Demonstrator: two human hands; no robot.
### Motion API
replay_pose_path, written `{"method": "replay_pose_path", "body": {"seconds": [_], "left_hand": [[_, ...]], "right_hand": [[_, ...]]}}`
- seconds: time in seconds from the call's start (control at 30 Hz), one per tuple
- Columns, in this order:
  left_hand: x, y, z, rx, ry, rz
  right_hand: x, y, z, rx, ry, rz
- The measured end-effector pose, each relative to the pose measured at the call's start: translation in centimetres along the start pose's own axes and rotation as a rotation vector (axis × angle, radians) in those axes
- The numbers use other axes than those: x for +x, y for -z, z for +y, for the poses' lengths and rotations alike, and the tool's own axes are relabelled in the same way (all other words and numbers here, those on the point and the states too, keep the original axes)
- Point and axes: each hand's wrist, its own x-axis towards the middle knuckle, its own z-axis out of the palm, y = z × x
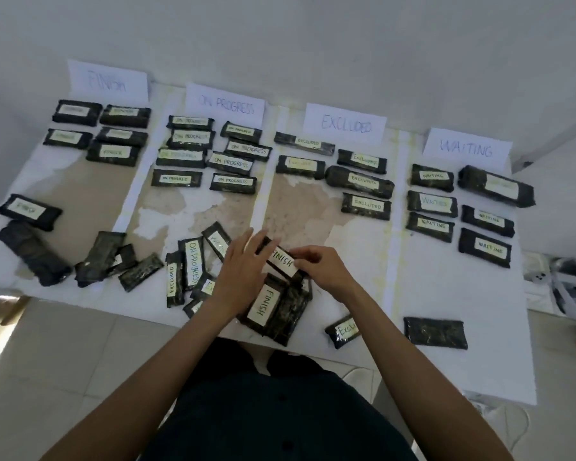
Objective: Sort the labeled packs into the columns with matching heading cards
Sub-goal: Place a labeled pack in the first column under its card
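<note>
Four white heading cards stand along the wall: FINISH [108, 82], ON PROGRESS [226, 105], EXCLUDED [346, 124] and WAITING [467, 150]. Dark labeled packs lie in columns below each card. A loose pile of packs [193, 271] lies near the front edge. My right hand [323, 271] pinches a pack labeled FINISH [281, 259] at its right end. My left hand [245, 271] rests with straight fingers on the same pack's left part. A second FINISH pack [266, 302] lies under them.
More loose packs lie at the front left [34, 251], one labeled FINISH [29, 211]. An EXCLUDED pack [345, 329] and an unlabeled-side pack [434, 332] sit near the front edge at right. Gadgets [566, 287] lie on the floor at far right.
</note>
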Motion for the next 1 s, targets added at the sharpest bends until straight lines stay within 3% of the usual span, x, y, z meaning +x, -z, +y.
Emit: {"method": "replay_pose_path", "body": {"seconds": [0.07, 0.2, 0.47, 0.73, 1.0], "left_hand": [[0.2, 0.3, -1.8, 0.062, -0.088, -0.032], [0.1, 1.0, -5.3, 0.057, -0.089, -0.079], [-1.1, 3.9, -13.9, -0.039, 0.174, -0.081], [-2.5, 7.0, -24.0, -0.073, 0.393, -0.008], [-2.3, 9.0, -33.1, -0.078, 0.459, 0.031]], "right_hand": [[0.8, -1.2, -0.9, -0.037, 0.014, -0.049], [2.7, -3.8, -2.2, -0.082, 0.028, -0.122], [8.8, -10.4, -4.9, -0.278, 0.136, 0.014], [14.3, -19.4, -8.0, -0.639, 0.367, -0.168], [18.9, -27.4, -10.2, -0.759, 0.624, -0.206]]}}
